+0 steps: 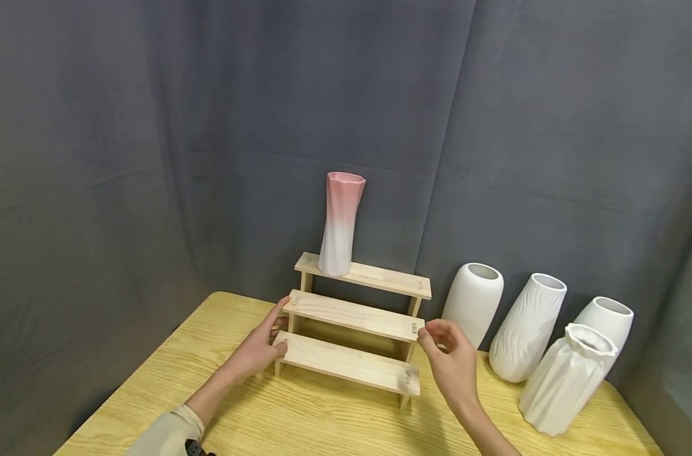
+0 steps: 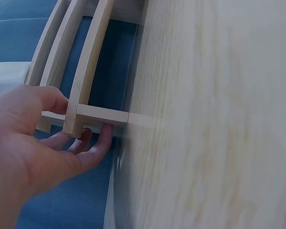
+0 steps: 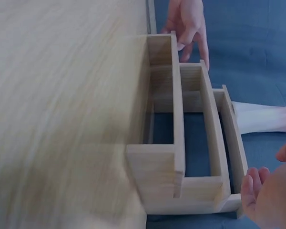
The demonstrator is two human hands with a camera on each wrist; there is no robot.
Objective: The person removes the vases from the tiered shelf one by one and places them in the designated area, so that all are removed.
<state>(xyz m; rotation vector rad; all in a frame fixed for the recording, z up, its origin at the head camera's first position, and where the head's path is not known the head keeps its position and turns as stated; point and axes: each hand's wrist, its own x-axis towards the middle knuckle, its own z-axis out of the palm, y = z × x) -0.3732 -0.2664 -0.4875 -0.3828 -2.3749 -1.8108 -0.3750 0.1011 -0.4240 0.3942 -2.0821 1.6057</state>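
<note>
A pale wooden three-step display stand (image 1: 352, 315) stands on the table, a tall pink-and-white vase (image 1: 340, 225) upright on its top step, left of the middle. My left hand (image 1: 256, 347) grips the stand's left end. Its thumb lies on the bottom step and its index finger reaches the end of the middle step; in the left wrist view, other fingers (image 2: 102, 143) curl around the side. At the stand's right end, beside the middle step, is my right hand (image 1: 453, 362), fingers loosely bent and holding nothing. Whether its fingertips touch the step I cannot tell.
Several white vases stand to the right: a smooth one (image 1: 473, 304), a wavy-ribbed one (image 1: 527, 328), another smooth one (image 1: 611, 323) at the back and a pleated one (image 1: 567, 380) in front. A grey curtain (image 1: 300, 114) hangs behind the yellow wooden table (image 1: 300, 418).
</note>
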